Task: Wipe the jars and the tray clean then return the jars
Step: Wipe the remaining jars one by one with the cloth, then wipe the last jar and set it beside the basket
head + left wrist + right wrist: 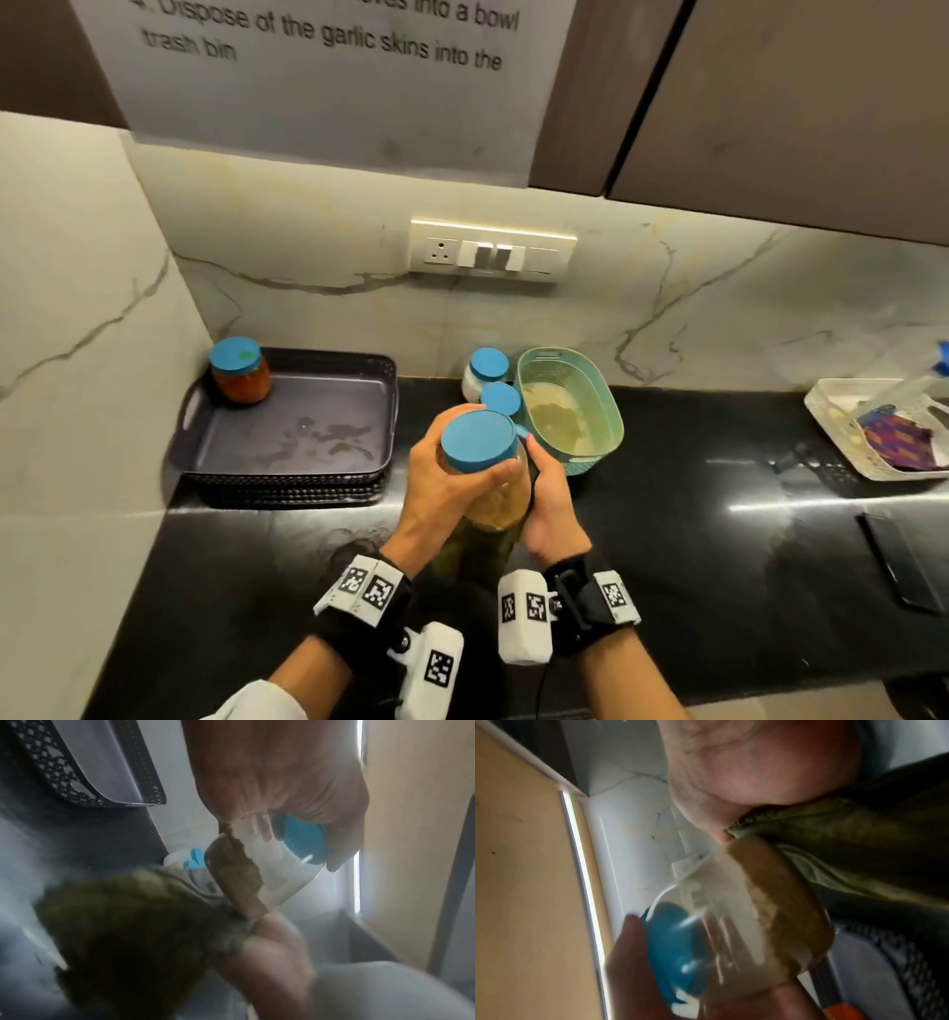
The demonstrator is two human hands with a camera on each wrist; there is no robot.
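At the counter's (667,514) back left corner sits the dark tray (308,411), wet smears on its floor and a red-filled jar (241,371) in its far left corner. At the front middle, the left hand (452,483) grips the blue lid of a jar of tan powder (493,493); the right hand (552,509) wraps an olive cloth (133,933) round its base. Behind stand two blue-lidded jars (488,370) beside a green basket (570,406) holding pale scraps. A white basket (883,426) sits far right.

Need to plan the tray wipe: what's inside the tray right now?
One jar with red contents and a blue lid stands in the back left corner of the tray. Smears mark the floor. The floor under the jar is hidden.
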